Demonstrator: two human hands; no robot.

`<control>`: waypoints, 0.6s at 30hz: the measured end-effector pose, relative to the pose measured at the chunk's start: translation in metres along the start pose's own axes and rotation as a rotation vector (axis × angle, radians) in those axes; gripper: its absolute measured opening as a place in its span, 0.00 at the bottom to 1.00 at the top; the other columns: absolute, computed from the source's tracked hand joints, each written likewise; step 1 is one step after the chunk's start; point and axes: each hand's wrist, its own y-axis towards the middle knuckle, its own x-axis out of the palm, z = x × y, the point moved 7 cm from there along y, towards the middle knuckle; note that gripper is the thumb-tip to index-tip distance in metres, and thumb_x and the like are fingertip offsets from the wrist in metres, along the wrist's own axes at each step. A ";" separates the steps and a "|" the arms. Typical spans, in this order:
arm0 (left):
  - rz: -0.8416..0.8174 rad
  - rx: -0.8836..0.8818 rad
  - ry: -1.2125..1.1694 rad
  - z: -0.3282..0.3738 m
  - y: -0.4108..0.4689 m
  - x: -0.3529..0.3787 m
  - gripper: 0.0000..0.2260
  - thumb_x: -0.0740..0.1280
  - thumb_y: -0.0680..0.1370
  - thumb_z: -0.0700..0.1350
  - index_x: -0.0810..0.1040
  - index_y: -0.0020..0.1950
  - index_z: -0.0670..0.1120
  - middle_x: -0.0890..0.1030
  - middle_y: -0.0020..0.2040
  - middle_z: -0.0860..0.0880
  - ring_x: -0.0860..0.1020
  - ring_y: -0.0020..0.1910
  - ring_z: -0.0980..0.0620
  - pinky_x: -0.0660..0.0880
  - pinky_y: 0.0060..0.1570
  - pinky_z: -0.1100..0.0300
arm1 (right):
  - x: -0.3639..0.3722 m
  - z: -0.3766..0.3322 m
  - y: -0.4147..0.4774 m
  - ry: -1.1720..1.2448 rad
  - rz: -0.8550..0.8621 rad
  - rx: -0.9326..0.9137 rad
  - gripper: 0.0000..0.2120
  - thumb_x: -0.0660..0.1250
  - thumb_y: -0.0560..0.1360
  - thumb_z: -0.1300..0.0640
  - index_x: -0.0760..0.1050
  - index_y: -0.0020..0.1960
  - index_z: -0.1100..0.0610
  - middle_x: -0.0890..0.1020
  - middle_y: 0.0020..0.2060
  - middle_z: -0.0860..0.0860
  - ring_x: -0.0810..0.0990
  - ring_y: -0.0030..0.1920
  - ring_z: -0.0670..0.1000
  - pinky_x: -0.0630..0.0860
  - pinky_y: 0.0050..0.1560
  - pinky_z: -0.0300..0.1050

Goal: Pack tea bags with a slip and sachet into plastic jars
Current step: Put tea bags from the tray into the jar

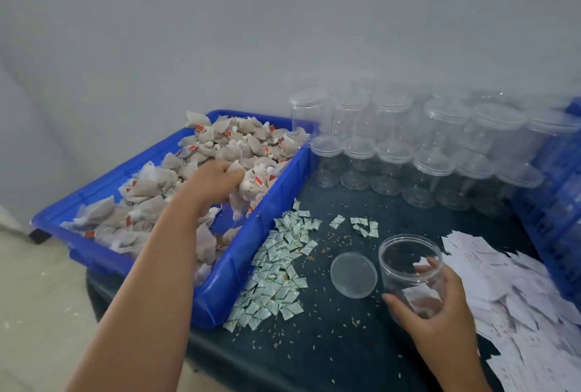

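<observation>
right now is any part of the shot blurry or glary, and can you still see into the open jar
Head view: even, soft light, no harsh glare; the lidded jars at the back look hazy; the open jar in the right hand is sharp, a paper slip visible inside; edges bend from the wide lens.

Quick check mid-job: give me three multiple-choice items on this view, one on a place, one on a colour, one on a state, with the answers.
1. Where does the loose lid lie?
A. on the open jar
B. on the table left of the open jar
C. in the tray

2. What colour is the tray of tea bags?
A. blue
B. green
C. white

3. What is the open jar in the right hand holding?
A. it is full of tea bags
B. only a paper slip
C. sachets

Answers: 1 B, it lies flat on the dark cloth; 2 A, blue walls; 3 B, only paper shows through; the left hand grips bags in the tray.
</observation>
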 end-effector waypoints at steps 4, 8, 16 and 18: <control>0.033 0.063 -0.269 0.017 -0.002 -0.001 0.04 0.65 0.79 0.41 0.74 0.45 0.43 0.75 0.43 0.43 0.76 0.40 0.50 0.78 0.46 0.48 | -0.002 -0.001 0.001 -0.002 0.012 -0.013 0.42 0.81 0.54 0.31 0.64 0.62 0.18 0.76 0.60 0.26 0.82 0.50 0.35 0.78 0.45 0.42; 0.105 0.037 -0.580 0.037 -0.004 0.000 0.07 0.64 0.82 0.41 0.78 0.47 0.40 0.84 0.36 0.51 0.83 0.35 0.54 0.83 0.39 0.56 | -0.001 0.000 0.001 0.005 0.009 -0.044 0.41 0.82 0.55 0.32 0.67 0.63 0.22 0.79 0.60 0.26 0.83 0.50 0.39 0.81 0.48 0.47; -0.485 0.328 -0.634 0.133 -0.078 0.090 0.11 0.54 0.77 0.37 0.64 0.36 0.46 0.64 0.32 0.47 0.65 0.30 0.45 0.70 0.31 0.55 | 0.002 0.000 0.005 -0.082 -0.047 -0.101 0.40 0.82 0.59 0.32 0.68 0.67 0.27 0.79 0.63 0.31 0.82 0.57 0.41 0.79 0.46 0.32; -0.450 0.270 -0.678 0.136 -0.090 0.118 0.14 0.51 0.79 0.35 0.66 0.36 0.46 0.67 0.33 0.47 0.65 0.30 0.46 0.68 0.31 0.55 | 0.004 0.002 0.006 -0.104 -0.068 -0.093 0.41 0.82 0.59 0.32 0.68 0.67 0.27 0.79 0.63 0.31 0.84 0.52 0.44 0.82 0.43 0.37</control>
